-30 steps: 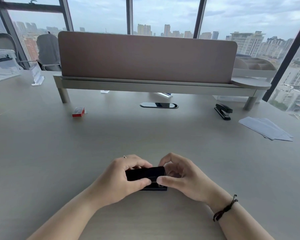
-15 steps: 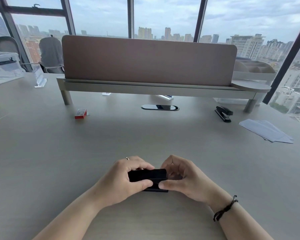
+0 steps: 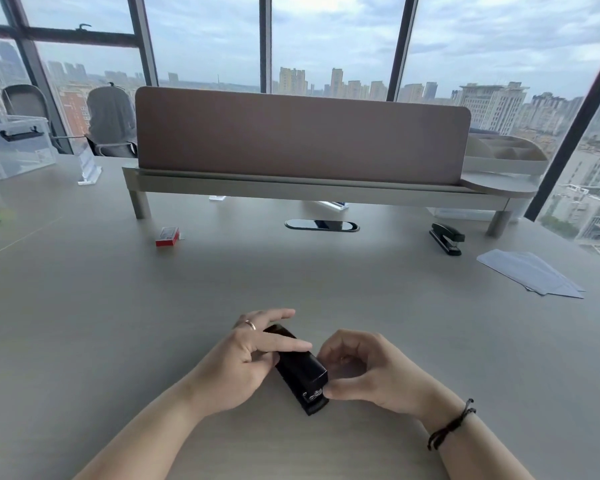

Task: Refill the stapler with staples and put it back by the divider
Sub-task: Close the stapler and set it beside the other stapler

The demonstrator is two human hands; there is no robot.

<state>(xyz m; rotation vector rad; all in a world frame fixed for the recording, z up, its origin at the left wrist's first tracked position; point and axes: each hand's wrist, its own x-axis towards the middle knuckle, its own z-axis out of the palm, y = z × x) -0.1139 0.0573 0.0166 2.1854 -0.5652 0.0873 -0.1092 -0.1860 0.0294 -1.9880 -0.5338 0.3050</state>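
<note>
Head view, swept left to right. Far left near the divider (image 3: pixel 302 136): red staple box (image 3: pixel 167 236), well apart from the hands, untouched. Nearer, left hand (image 3: pixel 246 358) laid over the black stapler (image 3: pixel 300 370), fingers stretched along its top, holding it down on the desk (image 3: pixel 84 323). Since 0.5 s ago, turned from lying crosswise to pointing diagonally away. Right hand (image 3: pixel 368 372) curled narrow, thumb and fingertips pinching the stapler's near end. Probably about to open the top for loading; no staples fetched yet, so refill barely begun. Far right by the divider's foot: 1 more black stapler (image 3: pixel 447 238), then loose paper sheets (image 3: pixel 530 273).
</note>
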